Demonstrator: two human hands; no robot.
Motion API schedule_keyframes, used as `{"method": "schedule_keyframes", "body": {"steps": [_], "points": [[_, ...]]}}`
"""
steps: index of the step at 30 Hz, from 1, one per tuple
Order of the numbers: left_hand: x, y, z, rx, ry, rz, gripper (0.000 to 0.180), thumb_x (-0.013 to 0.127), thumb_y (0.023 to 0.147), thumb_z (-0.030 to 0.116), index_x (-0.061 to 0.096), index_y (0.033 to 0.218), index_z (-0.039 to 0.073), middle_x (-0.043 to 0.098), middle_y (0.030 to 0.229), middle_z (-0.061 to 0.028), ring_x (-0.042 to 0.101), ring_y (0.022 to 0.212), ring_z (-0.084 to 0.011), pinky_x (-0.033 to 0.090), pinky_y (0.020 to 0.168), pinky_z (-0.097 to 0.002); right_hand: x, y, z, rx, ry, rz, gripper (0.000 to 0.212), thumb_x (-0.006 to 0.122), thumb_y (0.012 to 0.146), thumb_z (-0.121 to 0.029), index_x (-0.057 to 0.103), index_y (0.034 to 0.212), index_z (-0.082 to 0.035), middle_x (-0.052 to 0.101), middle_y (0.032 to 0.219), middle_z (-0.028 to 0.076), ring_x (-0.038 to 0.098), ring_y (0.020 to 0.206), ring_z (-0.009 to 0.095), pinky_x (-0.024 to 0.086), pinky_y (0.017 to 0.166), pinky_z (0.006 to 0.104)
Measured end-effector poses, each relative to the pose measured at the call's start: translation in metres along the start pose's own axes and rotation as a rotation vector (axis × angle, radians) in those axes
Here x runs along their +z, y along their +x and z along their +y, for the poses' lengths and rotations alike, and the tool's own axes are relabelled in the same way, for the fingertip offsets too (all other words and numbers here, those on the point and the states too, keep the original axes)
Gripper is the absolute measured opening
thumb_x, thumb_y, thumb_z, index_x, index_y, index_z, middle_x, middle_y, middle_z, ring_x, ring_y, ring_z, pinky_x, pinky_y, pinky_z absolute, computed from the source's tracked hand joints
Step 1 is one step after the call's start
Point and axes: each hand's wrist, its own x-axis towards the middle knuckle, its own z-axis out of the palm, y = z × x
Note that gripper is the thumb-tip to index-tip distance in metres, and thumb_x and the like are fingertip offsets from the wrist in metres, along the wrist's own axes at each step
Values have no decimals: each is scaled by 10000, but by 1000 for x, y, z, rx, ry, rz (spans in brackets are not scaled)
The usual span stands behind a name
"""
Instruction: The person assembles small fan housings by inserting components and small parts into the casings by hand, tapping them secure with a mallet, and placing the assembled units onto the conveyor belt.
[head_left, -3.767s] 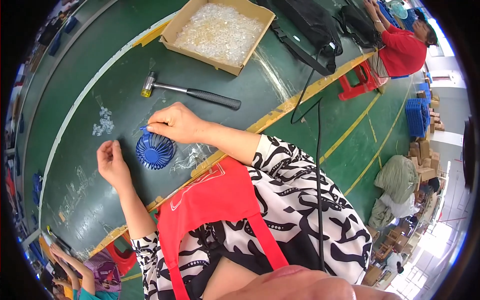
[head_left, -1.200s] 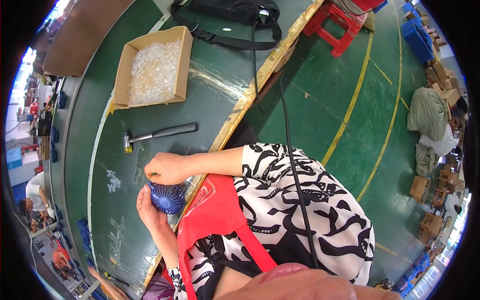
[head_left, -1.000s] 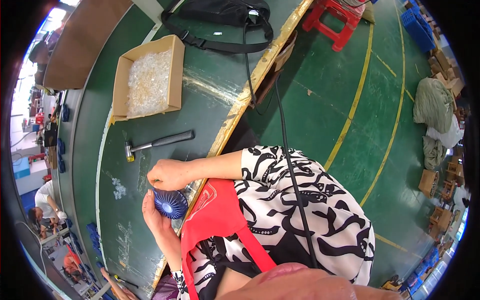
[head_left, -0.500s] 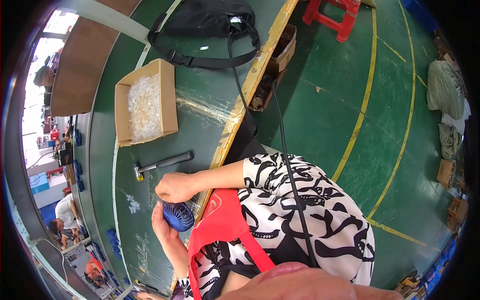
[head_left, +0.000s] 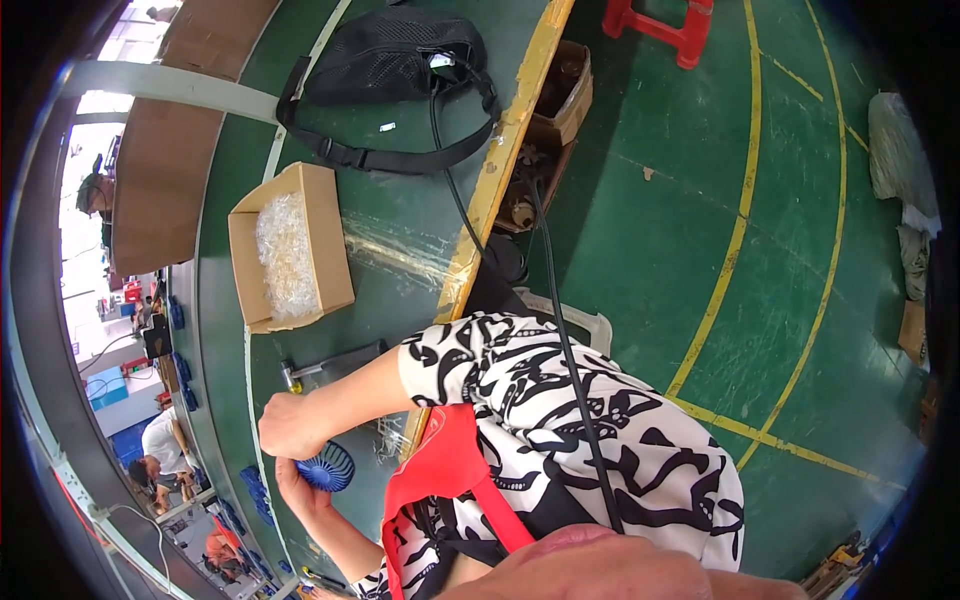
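Gripping blue fan grille (head_left: pixel 326 467), right hand (head_left: pixel 292 427); left hand (head_left: pixel 300 490) apparently underneath.

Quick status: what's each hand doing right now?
Left hand: cupped under the round blue ribbed plastic grille, holding it.
Right hand: closed, resting on the grille's top edge; grip detail hidden.

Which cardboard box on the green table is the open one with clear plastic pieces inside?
The small open carton in the middle of the table, beyond the hammer. The other cardboard, toward the far left edge, is larger and shows only a plain brown face.
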Motion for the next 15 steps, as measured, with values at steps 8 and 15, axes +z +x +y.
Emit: {"method": "schedule_keyframes", "body": {"steps": [8,15], "points": [[-21,52,86,342,867,48,217,629,946,202,662,914,-10,588,795,30,479,701,-49,390,631,-215,42,-9,32,133,274,301,275,606,832,-264,655,763,-2,656,701,212,655,698,414,518,642,494],[-17,141,131,675,1275,7,220,644,917,152,665,1027,-37,659,875,-42,579,775,-112,466,718,-240,63,-2,40,1,35,5,150,651,672,-124,708,769,-24,700,788,170,690,746,344,545,631,456]]}}
